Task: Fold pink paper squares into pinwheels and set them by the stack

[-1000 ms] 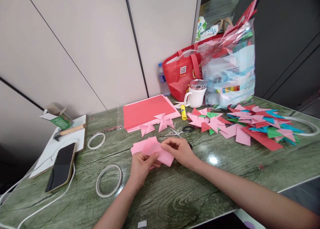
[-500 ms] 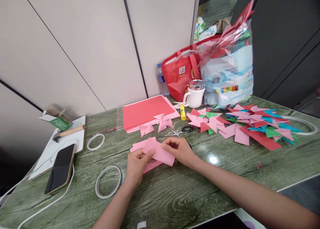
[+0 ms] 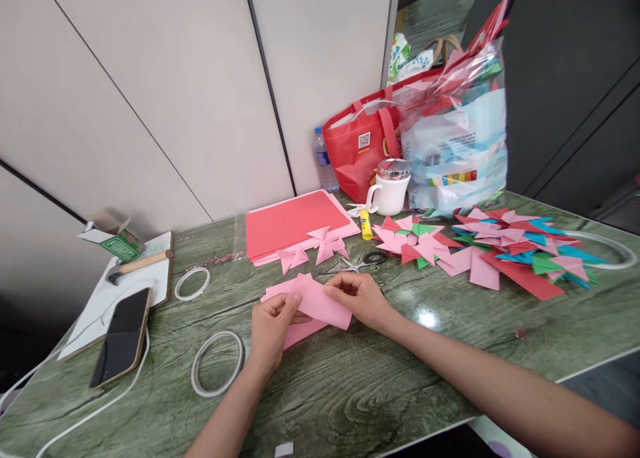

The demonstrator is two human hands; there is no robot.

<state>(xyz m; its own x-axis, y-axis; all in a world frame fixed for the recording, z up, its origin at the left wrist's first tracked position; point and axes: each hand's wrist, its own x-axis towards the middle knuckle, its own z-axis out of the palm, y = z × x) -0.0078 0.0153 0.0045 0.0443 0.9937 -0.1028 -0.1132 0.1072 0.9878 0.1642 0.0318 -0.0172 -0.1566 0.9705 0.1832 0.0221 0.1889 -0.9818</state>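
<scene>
A piece of pink paper (image 3: 320,303) is held up between both hands, a little above more pink paper (image 3: 303,335) on the table. My left hand (image 3: 273,325) pinches its left side between thumb and fingers. At the upper right edge, my right hand (image 3: 357,299) grips the same paper with closed fingers. Just beyond the hands lie two folded pink paper shapes (image 3: 327,245), partly over a stack of red and pink sheets (image 3: 295,225). Scissors (image 3: 374,259) with black handles rest behind my right hand.
Folded coloured paper pieces (image 3: 520,241) pile up at right. Behind stand a white mug (image 3: 393,195), a yellow glue stick (image 3: 365,225), a red bag (image 3: 350,158), a plastic bag (image 3: 455,151) and a bottle (image 3: 326,165). Tape rolls (image 3: 195,376), a phone (image 3: 121,338) and a hammer (image 3: 145,261) lie left.
Both hands stay almost in place on the pink paper. The left thumb has shifted slightly up and left, and the paper has tilted a little.
</scene>
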